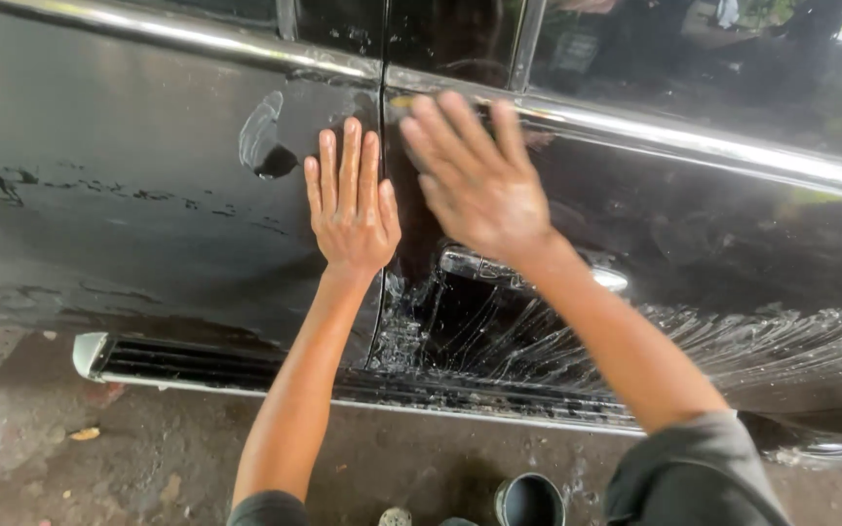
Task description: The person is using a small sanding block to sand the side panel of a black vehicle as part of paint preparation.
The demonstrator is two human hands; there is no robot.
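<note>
Black car door fills my view, wet, suds streaking the lower panel right of the door seam. Seam runs vertical between my hands. Left hand flat on the panel just left of it, fingers spread, straight, pointing up, holding nothing. Right hand open too, blurred, just right of seam above the chrome door handle, empty. Contact there: can't tell. Dark bucket on the ground below.

Soft daylight reaches you from the upper right; glare streaks the chrome trim, the black door mirrors surroundings, and your right hand shows motion blur.
</note>
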